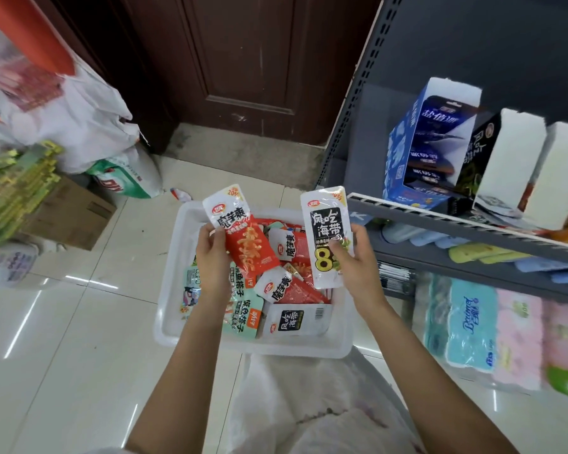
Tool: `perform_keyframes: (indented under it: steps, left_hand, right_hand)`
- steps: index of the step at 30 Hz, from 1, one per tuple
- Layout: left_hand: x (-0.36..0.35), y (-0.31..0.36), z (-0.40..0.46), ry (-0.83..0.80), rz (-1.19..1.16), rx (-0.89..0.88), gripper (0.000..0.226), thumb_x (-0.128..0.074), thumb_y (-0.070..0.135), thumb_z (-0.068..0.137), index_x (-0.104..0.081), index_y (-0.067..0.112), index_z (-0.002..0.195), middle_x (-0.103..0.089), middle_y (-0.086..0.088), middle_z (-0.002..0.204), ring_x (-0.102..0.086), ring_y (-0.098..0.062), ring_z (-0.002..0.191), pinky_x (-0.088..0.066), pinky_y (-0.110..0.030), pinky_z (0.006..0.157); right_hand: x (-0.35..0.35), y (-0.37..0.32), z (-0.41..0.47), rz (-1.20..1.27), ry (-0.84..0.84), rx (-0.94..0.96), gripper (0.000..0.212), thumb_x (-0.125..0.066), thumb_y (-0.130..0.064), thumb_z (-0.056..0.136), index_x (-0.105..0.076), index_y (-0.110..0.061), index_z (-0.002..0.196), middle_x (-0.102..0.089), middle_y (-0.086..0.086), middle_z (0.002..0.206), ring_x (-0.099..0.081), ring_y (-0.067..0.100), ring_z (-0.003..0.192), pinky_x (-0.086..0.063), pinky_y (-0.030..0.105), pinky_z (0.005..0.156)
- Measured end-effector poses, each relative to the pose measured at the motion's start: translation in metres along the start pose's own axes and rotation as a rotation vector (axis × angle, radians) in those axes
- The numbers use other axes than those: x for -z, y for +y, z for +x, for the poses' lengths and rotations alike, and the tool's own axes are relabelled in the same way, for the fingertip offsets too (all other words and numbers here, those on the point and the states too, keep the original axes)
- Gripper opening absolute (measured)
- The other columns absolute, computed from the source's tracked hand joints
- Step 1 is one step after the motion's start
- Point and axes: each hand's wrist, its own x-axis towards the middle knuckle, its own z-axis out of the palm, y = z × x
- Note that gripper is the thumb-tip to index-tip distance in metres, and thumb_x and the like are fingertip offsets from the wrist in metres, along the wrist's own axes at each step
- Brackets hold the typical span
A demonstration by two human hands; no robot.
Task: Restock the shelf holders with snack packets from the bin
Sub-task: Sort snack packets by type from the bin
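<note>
1. Left hand (212,257) grips red packet (243,237) above white bin (256,347).
2. Right hand (358,257) pinches black-and-white packet (328,231), just left of shelf (439,217).
3. Bin w/ more packets on floor, near middle; card holders (508,158) far right on shelf.

Two hands holding snack packets above a white bin (174,322).
Red packet (243,237) gripped in left hand (212,257); black-and-white packet (328,237) pinched in right hand (358,257), shelf holders (436,142) beyond it.
</note>
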Motion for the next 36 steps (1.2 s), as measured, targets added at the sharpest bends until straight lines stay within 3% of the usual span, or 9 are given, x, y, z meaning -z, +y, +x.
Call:
perform_keyframes:
  steps: [4, 8, 11, 14, 21, 25, 30, 33, 36]
  left_hand:
    - [-0.015, 0.025, -0.015, -0.159, -0.185, 0.187, 0.016, -0.042, 0.025, 0.099, -0.056, 0.022, 0.09, -0.062, -0.002, 0.084, -0.057, -0.014, 0.075, -0.042, -0.026, 0.062]
    - [-0.042, 0.046, -0.038, -0.497, -0.304, 0.358, 0.026, -0.063, 0.042, 0.085, -0.058, 0.019, 0.096, -0.059, 0.004, 0.072, -0.053, -0.009, 0.062, -0.043, -0.023, 0.058]
    - [-0.067, 0.051, -0.055, -0.793, -0.563, 0.461, 0.061, -0.082, 0.043, 0.064, -0.052, 0.016, 0.11, -0.052, 0.001, 0.079, -0.044, -0.007, 0.06, -0.039, -0.019, 0.053]
    - [-0.098, 0.053, -0.077, -0.959, -0.69, 0.509, 0.05, -0.069, 0.04, 0.078, -0.053, 0.012, 0.115, -0.055, -0.003, 0.09, -0.048, -0.01, 0.072, -0.044, -0.022, 0.063]
    - [-0.178, 0.048, -0.128, -0.83, -0.314, 0.343, 0.04, -0.053, 0.047, 0.083, -0.076, 0.015, 0.086, -0.065, -0.007, 0.085, -0.057, -0.016, 0.067, -0.052, -0.026, 0.059]
    - [-0.221, 0.038, -0.155, -0.78, -0.396, 0.261, 0.056, -0.039, 0.066, 0.084, -0.068, 0.019, 0.09, -0.056, -0.001, 0.078, -0.048, -0.01, 0.061, -0.042, -0.02, 0.054]
    - [-0.266, 0.036, -0.197, -0.517, -0.403, 0.172, 0.023, -0.044, 0.026, 0.091, -0.064, 0.017, 0.097, -0.058, 0.004, 0.072, -0.048, -0.01, 0.064, -0.037, -0.022, 0.063]
    - [-0.286, 0.04, -0.214, -0.412, -0.284, 0.053, 0.027, -0.055, 0.015, 0.089, -0.058, 0.021, 0.115, -0.063, 0.002, 0.082, -0.057, -0.007, 0.069, -0.048, -0.016, 0.057]
    - [-0.296, 0.047, -0.23, -0.315, -0.151, -0.047, 0.032, -0.061, 0.012, 0.088, -0.054, 0.023, 0.118, -0.069, -0.001, 0.087, -0.064, -0.012, 0.073, -0.052, -0.018, 0.057]
  right_hand:
    - [0.016, -0.016, 0.0, 0.167, -0.001, -0.084, 0.025, -0.057, -0.003, 0.09, -0.053, -0.018, 0.109, -0.069, -0.002, 0.103, -0.067, 0.013, 0.089, -0.054, 0.033, 0.077]
    - [0.052, -0.028, -0.008, 0.227, 0.054, -0.056, 0.038, -0.053, 0.01, 0.086, -0.045, -0.013, 0.116, -0.067, -0.003, 0.095, -0.066, 0.0, 0.077, -0.052, 0.02, 0.065]
    - [0.087, -0.032, -0.02, 0.255, 0.157, -0.061, 0.025, -0.051, -0.004, 0.093, -0.049, -0.023, 0.108, -0.068, -0.003, 0.101, -0.065, 0.007, 0.088, -0.052, 0.025, 0.068]
    - [0.128, -0.029, -0.03, 0.262, 0.263, -0.033, 0.012, -0.049, -0.016, 0.097, -0.058, -0.024, 0.097, -0.07, -0.006, 0.095, -0.065, 0.007, 0.083, -0.052, 0.021, 0.066]
    - [0.251, -0.028, -0.027, -0.434, 0.422, 0.276, 0.015, -0.063, -0.019, 0.09, -0.056, -0.021, 0.103, -0.064, -0.017, 0.08, -0.06, -0.004, 0.067, -0.042, 0.01, 0.061]
    - [0.323, -0.053, 0.001, 0.025, 0.364, 0.376, 0.049, -0.064, 0.003, 0.086, -0.043, -0.035, 0.108, -0.068, -0.008, 0.087, -0.066, 0.013, 0.069, -0.055, 0.029, 0.061]
    - [0.366, -0.076, 0.058, 0.074, 0.334, 0.426, 0.039, -0.057, 0.005, 0.089, -0.041, -0.02, 0.115, -0.063, -0.01, 0.099, -0.067, 0.005, 0.084, -0.058, 0.03, 0.07]
    - [0.361, -0.081, 0.091, -0.184, 0.307, 0.542, 0.028, -0.055, -0.006, 0.092, -0.049, -0.017, 0.118, -0.066, -0.015, 0.092, -0.068, 0.011, 0.079, -0.058, 0.036, 0.071]
    - [0.345, -0.077, 0.107, -0.581, 0.308, 0.797, 0.026, -0.053, -0.007, 0.093, -0.053, -0.007, 0.119, -0.07, 0.008, 0.099, -0.067, 0.026, 0.078, -0.047, 0.015, 0.071]
